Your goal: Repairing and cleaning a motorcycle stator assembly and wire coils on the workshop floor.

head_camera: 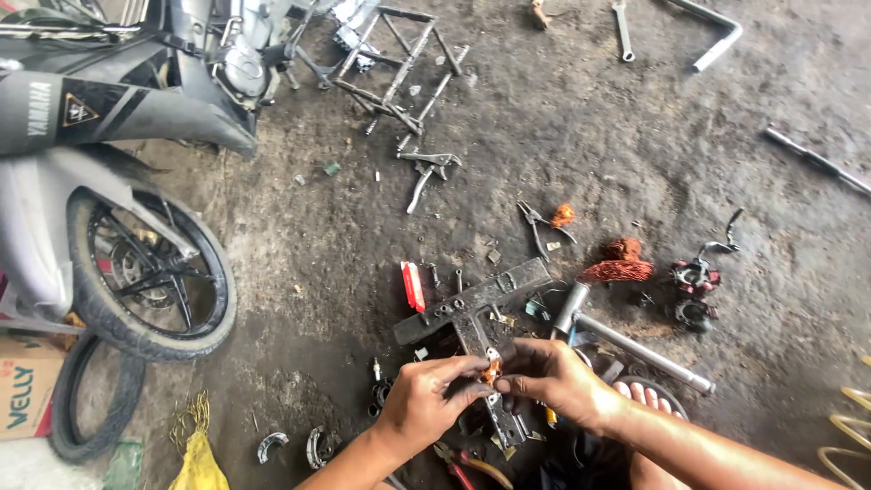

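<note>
My left hand [425, 399] and my right hand [552, 374] meet over the dirty floor, both pinching one small orange-and-metal part [492, 370] between their fingertips. Right beneath them lies a dark cross-shaped metal bracket [472, 304] with holes in it. Just past the bracket, a wad of copper wire [619, 265] lies on the ground beside a metal hammer [626, 343]. Small loose bits are scattered around the bracket. My bare toes [642, 394] show under my right wrist.
A grey motorcycle with its front wheel [150, 272] fills the left. A loose tyre [86, 404], cardboard box [27, 386], yellow bag [198, 463], pliers [537, 225], metal frame [395, 68], wrench [622, 32], stator parts [697, 277] and bent pipe [717, 32] lie about.
</note>
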